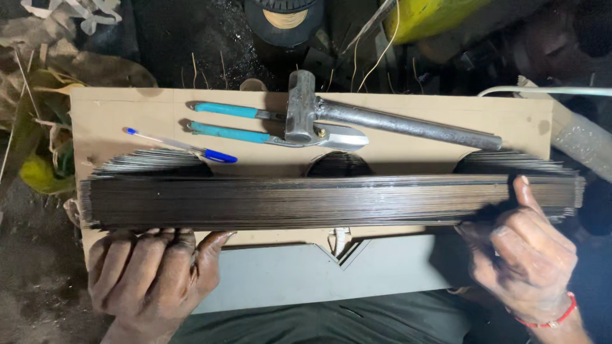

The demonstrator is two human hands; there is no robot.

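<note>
Hammer (357, 114) lies across snips (274, 127) behind the metal-strip stack (319, 200); pen (182, 145) lies left.

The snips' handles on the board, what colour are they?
Turquoise blue grips on the snips, clearest in the head view.

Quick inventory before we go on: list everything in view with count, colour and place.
stack of thin dark metal sheets: one stack, black-grey, across the board's front
light brown wooden board: one, under everything
grey steel hammer: one, board's back
teal-handled metal snips: one, under the hammer head
blue-capped pen: one, left
yellow container: one, top
left hand: at the stack's left front edge
right hand: red wristband, touching the stack's right end
</note>
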